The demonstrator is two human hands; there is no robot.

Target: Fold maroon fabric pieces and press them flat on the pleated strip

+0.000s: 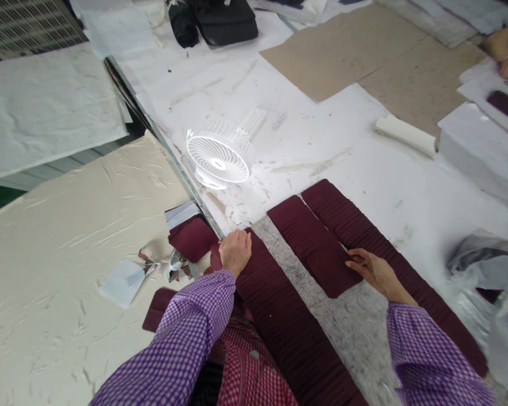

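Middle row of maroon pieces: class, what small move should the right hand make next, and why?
Perhaps lift the end piece of the middle row: the right hand is at its edge, and its face lies almost wholly uncovered.

Deep maroon shared by left row, middle row and right row; outer two rows finely banded by darker lines. Same maroon repeated in small stack, topped at far edge with pale grey-white. Sleeves checked in purple and white; garment checked in red and white. Mat mottled grey. Left cloth coloured cream; card on it bluish white. Table paper white, marked by faint brownish smudges. Fan white, bag black, board plain tan, roll off-white.
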